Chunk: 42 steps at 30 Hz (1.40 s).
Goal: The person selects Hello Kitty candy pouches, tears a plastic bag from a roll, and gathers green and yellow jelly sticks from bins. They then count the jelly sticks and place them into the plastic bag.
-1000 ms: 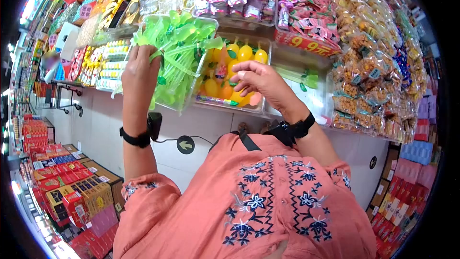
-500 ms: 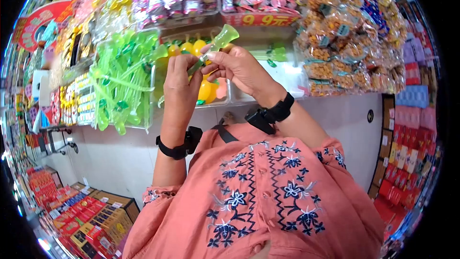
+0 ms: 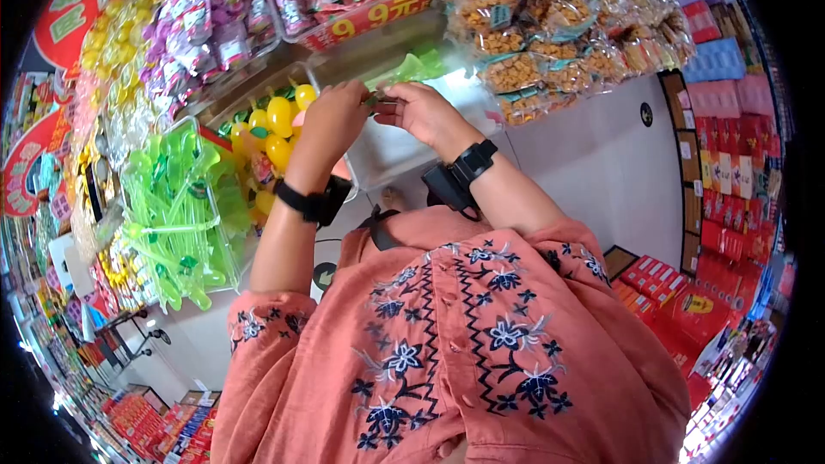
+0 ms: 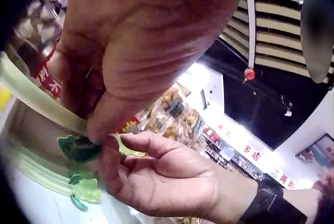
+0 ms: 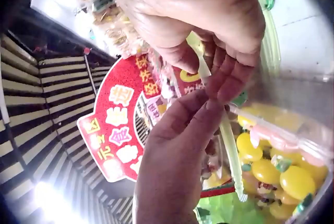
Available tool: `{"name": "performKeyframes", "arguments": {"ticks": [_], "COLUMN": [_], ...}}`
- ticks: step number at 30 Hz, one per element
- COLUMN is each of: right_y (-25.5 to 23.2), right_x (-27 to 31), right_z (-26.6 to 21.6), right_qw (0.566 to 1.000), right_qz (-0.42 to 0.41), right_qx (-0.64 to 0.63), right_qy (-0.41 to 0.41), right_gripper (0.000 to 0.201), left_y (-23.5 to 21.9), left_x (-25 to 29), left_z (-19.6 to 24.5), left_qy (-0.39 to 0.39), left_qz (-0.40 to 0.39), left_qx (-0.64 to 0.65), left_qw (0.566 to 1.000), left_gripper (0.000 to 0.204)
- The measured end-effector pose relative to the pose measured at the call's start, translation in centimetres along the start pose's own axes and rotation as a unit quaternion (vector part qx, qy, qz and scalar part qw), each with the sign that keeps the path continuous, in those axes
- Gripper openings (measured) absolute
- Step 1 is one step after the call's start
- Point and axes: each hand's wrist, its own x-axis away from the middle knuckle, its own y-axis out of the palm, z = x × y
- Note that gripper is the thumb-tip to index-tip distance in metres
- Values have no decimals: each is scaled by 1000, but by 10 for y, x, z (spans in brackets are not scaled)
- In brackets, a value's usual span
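My left hand [image 3: 337,116] and right hand [image 3: 425,116] meet over a clear plastic bin [image 3: 387,155]. Between them is a long pale green tube [image 4: 44,98], mostly covered by the hands in the head view. In the left wrist view, left thumb and fingers pinch the tube beside a dark green leaf [image 4: 81,148]; the right fingers are curled at the same spot. From the right wrist, the tube [image 5: 232,156] runs down past the left fingertips, and its upper part passes between the right thumb and fingers. Similar green tubes [image 3: 421,64] lie in the bin below.
To the left stand a bin of green tubes [image 3: 172,215] and one of yellow fruit-shaped packs [image 3: 279,116]. Bagged snacks [image 3: 559,34] are heaped at right. A red price sign [image 3: 378,17] fronts the pink packs behind. Stacked red boxes [image 3: 653,283] stand beyond the floor.
My left hand has left the full green bin and come to my right hand with a green tube. Both hands are now over the right-hand bin, and the view has turned right.
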Motion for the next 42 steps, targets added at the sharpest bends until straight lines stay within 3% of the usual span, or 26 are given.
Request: {"name": "performKeyframes", "arguments": {"ticks": [8,12,21,25,27,29,31,32,34,35,36,37,39,41,42], "right_y": [-71,-95,-118,-126,-157,-233,-215,-179,-183,-208,-174,-134,-136,-167,-148], "right_x": [-25,-31,-52,-55,-70,-108,-95,-73,-73,-86,-75,-61,-60,-77,-68], "right_z": [-11,-14,-15,-13,3,45,37,15,11,16,1,-17,-13,1,-7], "right_qw": [983,982,957,958,965,912,938,950,946,926,971,981,981,988,977], "right_qz": [184,187,282,277,223,81,110,132,112,70,118,188,144,107,153], "right_qx": [-16,21,65,69,135,364,310,272,297,358,205,37,129,110,142], "right_qy": [-4,-34,9,18,-14,-170,-112,-75,-66,-96,-22,33,2,18,32], "right_gripper": [11,14,10,4,6,8,8,7,7,8,5,5,10,19,21], "left_y": [83,126,183,190,195,196,197,198,196,193,192,190,181,181,169], "left_x": [-86,-103,-99,-98,-97,-95,-95,-94,-94,-94,-95,-95,-94,-95,-93], "left_z": [0,-8,-35,-35,-36,-36,-36,-36,-34,-34,-33,-31,-21,-20,-11], "left_qy": [9,14,5,-7,-11,-13,-17,-21,-42,-54,-73,-83,-95,-118,-119], "left_qz": [-134,-129,-139,-123,-117,-119,-110,-105,-101,-98,-103,-95,-70,-81,-98], "left_qx": [-118,-144,-151,-163,-165,-165,-164,-163,-131,-116,-99,-75,-72,-66,-55], "left_qw": [984,981,979,979,979,979,980,981,985,987,987,989,990,987,987], "left_gripper": [23,22,29,28,28,27,25,24,23,22,22,24,21,37,46]}}
